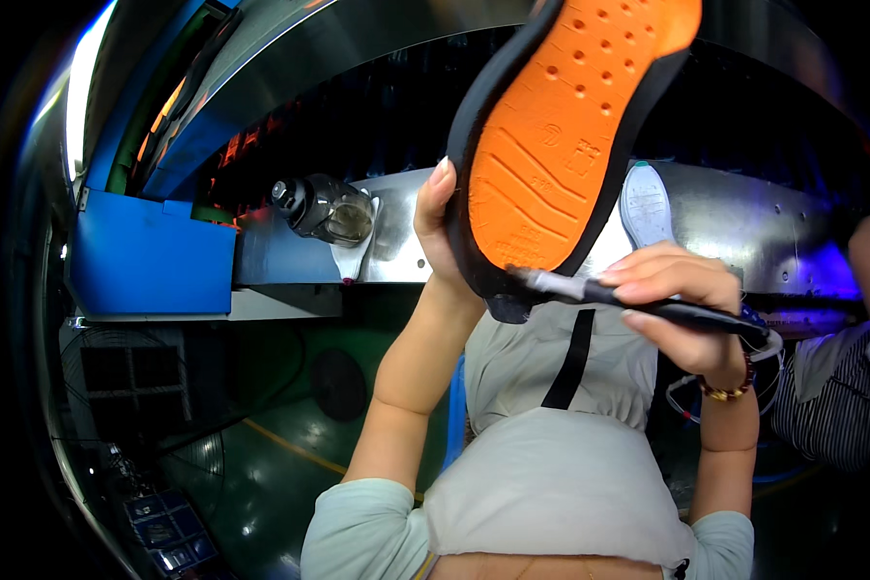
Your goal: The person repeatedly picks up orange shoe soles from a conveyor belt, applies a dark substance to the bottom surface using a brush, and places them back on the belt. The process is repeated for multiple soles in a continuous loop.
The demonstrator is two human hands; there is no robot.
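My left hand (pixel 438 217) grips a shoe sole (pixel 541 164) by its left edge, thumb on the rim. The sole is orange inside, with ridges and small round dimples, and a black rim runs around it. It is tilted up in front of me, and its top end leaves the picture. My right hand (pixel 681 290) is closed around a black-handled brush (pixel 561 285) with a pale ferrule. The bristles touch or nearly touch the lower end of the sole, at the inner edge of the rim. A thin pale tube or cord hangs by the handle's back end.
On the metal bench (pixel 725 227) beyond lie a white sole (pixel 647 205) and a dark-capped clear bottle (pixel 333 211) on a white cloth. A blue panel (pixel 155 259) stands at the left. Another person in striped clothing (pixel 831 411) is at the right edge.
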